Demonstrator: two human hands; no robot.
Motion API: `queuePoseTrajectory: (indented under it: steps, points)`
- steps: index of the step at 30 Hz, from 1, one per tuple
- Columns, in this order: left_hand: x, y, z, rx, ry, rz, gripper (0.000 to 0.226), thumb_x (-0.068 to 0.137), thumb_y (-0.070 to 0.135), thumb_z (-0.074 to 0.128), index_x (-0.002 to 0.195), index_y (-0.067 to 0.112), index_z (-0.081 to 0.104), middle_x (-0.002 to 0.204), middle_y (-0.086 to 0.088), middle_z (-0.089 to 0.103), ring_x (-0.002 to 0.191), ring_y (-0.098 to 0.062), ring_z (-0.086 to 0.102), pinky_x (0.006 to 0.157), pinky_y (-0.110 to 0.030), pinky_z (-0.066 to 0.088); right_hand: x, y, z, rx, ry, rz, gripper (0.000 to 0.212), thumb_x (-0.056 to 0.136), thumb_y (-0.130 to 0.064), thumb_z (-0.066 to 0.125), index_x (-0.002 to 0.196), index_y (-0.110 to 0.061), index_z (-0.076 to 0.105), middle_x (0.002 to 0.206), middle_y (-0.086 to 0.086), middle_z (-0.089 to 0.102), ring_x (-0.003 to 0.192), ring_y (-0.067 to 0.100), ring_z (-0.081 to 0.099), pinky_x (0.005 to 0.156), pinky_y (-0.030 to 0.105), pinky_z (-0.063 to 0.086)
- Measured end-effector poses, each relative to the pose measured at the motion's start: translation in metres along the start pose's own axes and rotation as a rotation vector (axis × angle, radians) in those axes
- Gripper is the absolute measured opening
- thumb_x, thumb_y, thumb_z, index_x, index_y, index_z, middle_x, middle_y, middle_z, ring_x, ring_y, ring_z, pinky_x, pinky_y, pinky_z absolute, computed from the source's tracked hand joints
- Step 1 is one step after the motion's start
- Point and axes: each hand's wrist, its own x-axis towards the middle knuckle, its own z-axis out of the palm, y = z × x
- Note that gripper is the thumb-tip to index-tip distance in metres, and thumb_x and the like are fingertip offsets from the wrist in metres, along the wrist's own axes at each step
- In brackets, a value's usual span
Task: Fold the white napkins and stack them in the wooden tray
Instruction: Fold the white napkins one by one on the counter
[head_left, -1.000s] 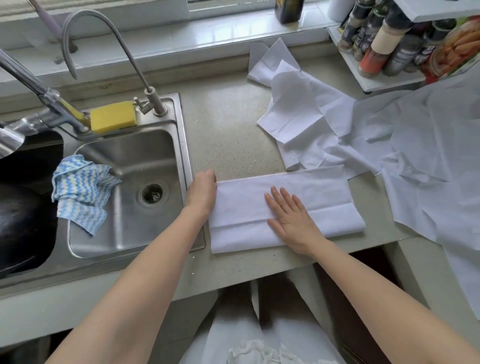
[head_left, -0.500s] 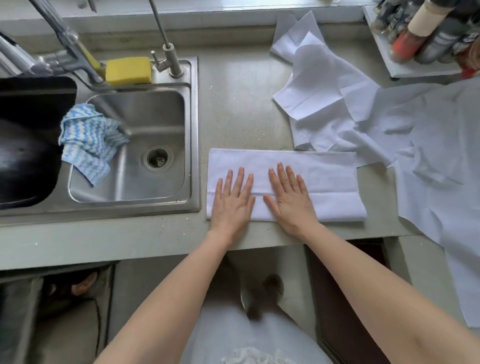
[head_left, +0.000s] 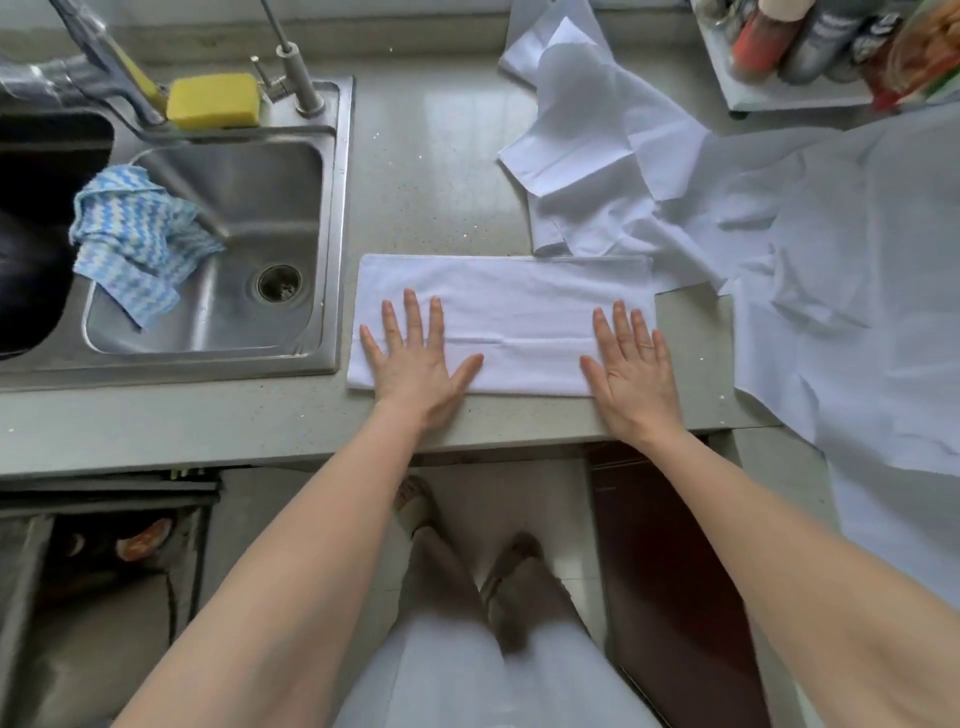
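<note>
**Q:** Which step of the task does the head view show?

**A:** The flattening of a fold. One white napkin lies as a long, narrow band on the countertop, just right of the sink, with a crease running along its length. It appears already folded lengthwise; the step in hand is judged to be pressing that fold flat.

**Q:** How do the hands lie?

**A:** The left hand rests palm-down on the left end of the napkin, fingers straight and spread, thumb out to the side. The right hand rests palm-down on the right end in the same manner. Neither grips or pinches anything; both only press on the cloth.

**Q:** What does the next move call for?

**A:** Probably a fold across the band's length: one end is pinched and brought over to the other, the edges kept aligned while the other hand anchors the cloth.

**Q:** What remains of the task?

**A:** Most of it, by appearance. A heap of unfolded napkins lies behind and to the right, touching the band's far right corner. The wooden tray is not in view.
</note>
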Motion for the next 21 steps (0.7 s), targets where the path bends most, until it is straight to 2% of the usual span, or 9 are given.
queuePoseTrajectory:
  steps: [3, 6, 8, 11, 13, 15, 17, 19, 21]
  points:
    - [0.005, 0.0, -0.018, 0.102, -0.02, 0.033, 0.096, 0.086, 0.076, 0.024, 0.153, 0.015, -0.007, 0.159, -0.015, -0.01, 0.146, -0.035, -0.011, 0.11, -0.062, -0.011, -0.007, 0.007, -0.014, 0.172, 0.025, 0.139, 0.064, 0.1, -0.041, 0.034, 0.153, -0.022, 0.005, 0.161, 0.007, -0.009, 0.147, 0.02, -0.011, 0.117, 0.036, -0.008]
    - [0.017, 0.013, -0.041, 0.178, 0.079, 0.313, 0.094, 0.082, 0.069, 0.05, 0.151, 0.015, 0.015, 0.153, -0.01, 0.024, 0.146, -0.028, 0.009, 0.116, -0.051, -0.004, -0.005, 0.0, -0.034, 0.452, 0.236, 0.311, 0.064, 0.093, -0.027, 0.056, 0.147, -0.008, 0.027, 0.151, 0.016, 0.026, 0.14, 0.03, 0.022, 0.114, 0.038, 0.017]
    - [0.023, 0.024, -0.052, 0.216, 0.085, 0.437, 0.1, 0.074, 0.069, 0.061, 0.15, 0.018, 0.019, 0.147, -0.006, 0.031, 0.141, -0.026, 0.021, 0.119, -0.043, 0.004, 0.002, -0.003, -0.045, 0.48, 0.234, 0.443, 0.061, 0.09, -0.027, 0.061, 0.14, -0.003, 0.034, 0.142, 0.016, 0.037, 0.131, 0.033, 0.033, 0.107, 0.039, 0.027]
    - [0.029, 0.036, -0.061, 0.194, 0.002, 0.406, 0.113, 0.065, 0.07, 0.069, 0.15, 0.017, 0.017, 0.145, -0.006, 0.03, 0.134, -0.028, 0.029, 0.116, -0.039, 0.016, 0.013, -0.006, -0.057, 0.385, 0.135, 0.55, 0.058, 0.088, -0.032, 0.062, 0.129, 0.002, 0.04, 0.137, 0.018, 0.042, 0.128, 0.034, 0.037, 0.104, 0.041, 0.03]
    - [0.033, 0.039, -0.063, 0.218, -0.042, 0.378, 0.119, 0.06, 0.071, 0.071, 0.15, 0.016, 0.016, 0.145, -0.007, 0.028, 0.132, -0.029, 0.029, 0.115, -0.04, 0.019, 0.022, -0.006, -0.059, 0.397, 0.093, 0.588, 0.057, 0.087, -0.03, 0.063, 0.127, 0.004, 0.041, 0.134, 0.019, 0.047, 0.126, 0.035, 0.04, 0.102, 0.041, 0.034]
    - [0.035, 0.041, -0.063, 0.253, -0.093, 0.357, 0.125, 0.058, 0.071, 0.073, 0.151, 0.016, 0.011, 0.15, -0.01, 0.02, 0.139, -0.03, 0.02, 0.117, -0.046, 0.015, 0.03, -0.005, -0.061, 0.457, 0.054, 0.625, 0.049, 0.085, -0.026, 0.064, 0.121, 0.003, 0.047, 0.125, 0.018, 0.055, 0.12, 0.036, 0.047, 0.097, 0.04, 0.041]
    - [0.034, 0.041, -0.062, 0.255, -0.156, 0.334, 0.131, 0.059, 0.071, 0.072, 0.153, 0.017, 0.0, 0.158, -0.012, 0.001, 0.147, -0.03, -0.001, 0.119, -0.05, 0.006, 0.036, -0.003, -0.063, 0.511, 0.03, 0.617, 0.031, 0.083, -0.022, 0.063, 0.104, -0.001, 0.058, 0.111, 0.014, 0.061, 0.11, 0.034, 0.053, 0.084, 0.035, 0.045]
    - [0.034, 0.039, -0.061, 0.236, -0.212, 0.321, 0.133, 0.061, 0.071, 0.072, 0.153, 0.019, -0.01, 0.159, -0.01, -0.015, 0.147, -0.03, -0.014, 0.118, -0.052, 0.002, 0.037, -0.002, -0.063, 0.585, 0.031, 0.565, 0.016, 0.082, -0.017, 0.062, 0.092, -0.004, 0.061, 0.1, 0.011, 0.061, 0.1, 0.031, 0.057, 0.07, 0.029, 0.04]
    - [0.033, 0.037, -0.06, 0.19, -0.253, 0.306, 0.134, 0.063, 0.07, 0.072, 0.152, 0.021, -0.015, 0.158, -0.008, -0.021, 0.146, -0.029, -0.017, 0.118, -0.054, 0.001, 0.035, -0.001, -0.06, 0.677, 0.068, 0.494, 0.012, 0.083, -0.013, 0.061, 0.091, -0.004, 0.06, 0.093, 0.008, 0.059, 0.089, 0.027, 0.055, 0.065, 0.027, 0.034]
